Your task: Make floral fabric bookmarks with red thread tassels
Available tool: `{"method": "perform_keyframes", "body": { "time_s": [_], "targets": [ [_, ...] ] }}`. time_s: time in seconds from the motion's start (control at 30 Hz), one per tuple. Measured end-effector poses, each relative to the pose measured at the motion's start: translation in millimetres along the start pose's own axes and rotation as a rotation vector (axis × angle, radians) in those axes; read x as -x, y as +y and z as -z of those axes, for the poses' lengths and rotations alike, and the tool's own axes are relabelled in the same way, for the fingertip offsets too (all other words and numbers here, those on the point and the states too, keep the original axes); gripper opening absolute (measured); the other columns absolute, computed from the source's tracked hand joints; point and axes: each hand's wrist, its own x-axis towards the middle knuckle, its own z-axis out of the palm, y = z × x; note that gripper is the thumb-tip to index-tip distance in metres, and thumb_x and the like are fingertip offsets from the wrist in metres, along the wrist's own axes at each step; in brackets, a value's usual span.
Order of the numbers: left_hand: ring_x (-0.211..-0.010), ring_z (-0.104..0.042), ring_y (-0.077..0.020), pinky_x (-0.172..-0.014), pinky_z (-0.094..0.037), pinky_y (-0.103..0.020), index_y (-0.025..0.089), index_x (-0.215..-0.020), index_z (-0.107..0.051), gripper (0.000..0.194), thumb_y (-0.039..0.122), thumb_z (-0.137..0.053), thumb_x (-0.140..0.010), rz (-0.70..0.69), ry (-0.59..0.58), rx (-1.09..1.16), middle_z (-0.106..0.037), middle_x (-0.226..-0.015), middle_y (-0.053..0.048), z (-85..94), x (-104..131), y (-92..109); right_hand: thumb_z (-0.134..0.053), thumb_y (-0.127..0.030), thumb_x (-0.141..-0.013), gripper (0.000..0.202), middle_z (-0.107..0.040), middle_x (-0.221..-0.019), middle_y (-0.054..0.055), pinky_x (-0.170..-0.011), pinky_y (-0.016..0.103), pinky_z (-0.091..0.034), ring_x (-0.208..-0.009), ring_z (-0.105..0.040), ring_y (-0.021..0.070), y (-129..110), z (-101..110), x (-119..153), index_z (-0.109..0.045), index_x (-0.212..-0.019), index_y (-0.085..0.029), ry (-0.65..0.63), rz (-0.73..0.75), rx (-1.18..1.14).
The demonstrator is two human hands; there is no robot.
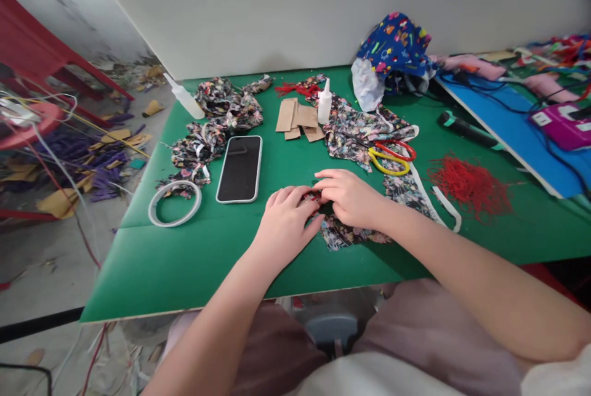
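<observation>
My left hand [287, 218] and my right hand [353, 200] meet near the front of the green table. Both are closed, fingers pinched over a piece of dark floral fabric [339, 236]; a bit of red shows between them, and the fingertips partly hide what they hold. Scissors with one red and one yellow handle [392, 169] lie on more floral fabric just beyond my right hand. A phone [239, 169] lies face up left of my hands. Behind them are small brown cardboard pieces [287, 115] and an upright white glue bottle [324, 103].
At the left are a tape roll [154, 214], crumpled floral strips [231, 106] and a second glue bottle [185, 100]. Red shredded strands [471, 186], a black-and-green cutter [468, 130], a blue board [498, 128] and a magenta box [558, 125] lie rightward. A wall borders the back.
</observation>
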Motion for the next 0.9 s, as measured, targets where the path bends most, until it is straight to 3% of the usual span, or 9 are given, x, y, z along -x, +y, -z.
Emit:
{"method": "perform_keyframes", "body": {
  "time_s": [0.13,0.33,0.43,0.53,0.63,0.73,0.9],
  "targets": [
    [-0.108,-0.043,-0.0239,-0.092,-0.036,-0.04,0.019,-0.101,-0.059,0.026,0.032,-0.044,-0.086,-0.066,0.01,-0.034,-0.054,-0.113,-0.006,0.0,-0.3,0.0,-0.043,0.0,-0.063,0.029,-0.065,-0.101,0.007,-0.1,0.04,-0.034,-0.115,-0.044,0.0229,5.2,1.4,-5.0,-0.067,-0.073,-0.013,-0.039,-0.002,-0.027],
    [-0.112,-0.042,-0.0235,-0.094,-0.035,-0.038,0.016,-0.103,-0.055,0.026,0.033,-0.046,-0.085,-0.134,-0.023,-0.006,-0.057,-0.113,-0.005,-0.7,-1.0,-1.3,-0.039,0.004,-0.065,0.039,-0.045,-0.132,0.002,-0.103,0.051,-0.025,-0.131,-0.021,0.0268,17.0,6.4,-6.9,-0.07,-0.072,-0.019,-0.132,-0.161,-0.084],
    [-0.113,-0.042,-0.0238,-0.095,-0.034,-0.039,0.017,-0.099,-0.056,0.024,0.033,-0.046,-0.085,-0.123,-0.026,0.013,-0.056,-0.115,-0.004,-0.6,-2.5,-4.5,-0.039,0.005,-0.065,0.046,-0.04,-0.136,0.001,-0.104,0.052,-0.021,-0.133,-0.016,0.0266,14.4,8.5,-1.1,-0.071,-0.083,-0.023,-0.195,-0.189,-0.073],
    [-0.111,-0.043,-0.0224,-0.094,-0.034,-0.038,0.019,-0.094,-0.057,0.019,0.03,-0.044,-0.085,-0.111,-0.04,0.049,-0.057,-0.113,-0.002,0.6,-6.3,-8.2,-0.041,0.002,-0.068,0.047,-0.04,-0.135,0.004,-0.104,0.054,-0.018,-0.133,-0.015,0.0276,2.6,7.6,10.1,-0.068,-0.096,-0.024,-0.176,-0.134,0.033],
    [-0.11,-0.045,-0.0208,-0.094,-0.034,-0.037,0.02,-0.091,-0.057,0.016,0.025,-0.043,-0.084,-0.102,-0.05,0.068,-0.06,-0.106,-0.002,2.0,-10.6,-9.1,-0.044,-0.003,-0.073,0.043,-0.044,-0.132,0.01,-0.103,0.055,-0.021,-0.131,-0.018,0.0308,-11.2,4.8,20.3,-0.062,-0.109,-0.018,-0.15,-0.096,0.162],
    [-0.104,-0.048,-0.02,-0.092,-0.035,-0.036,0.018,-0.092,-0.054,0.016,0.02,-0.041,-0.084,-0.07,-0.014,0.045,-0.062,-0.099,-0.003,2.4,-12.5,-6.2,-0.044,-0.009,-0.078,0.036,-0.047,-0.128,0.012,-0.101,0.055,-0.024,-0.129,-0.023,0.0319,-20.6,2.0,24.8,-0.061,-0.11,-0.014,-0.104,-0.07,0.245],
    [-0.097,-0.051,-0.0201,-0.09,-0.035,-0.037,0.017,-0.095,-0.05,0.019,0.012,-0.04,-0.08,-0.007,0.036,0.025,-0.062,-0.095,-0.004,-0.3,-11.1,-1.5,-0.036,-0.014,-0.088,0.031,-0.059,-0.108,0.013,-0.103,0.045,-0.027,-0.115,-0.041,0.0234,-25.4,-4.2,24.5,-0.063,-0.1,-0.008,0.01,0.008,0.311]
  ]
}}
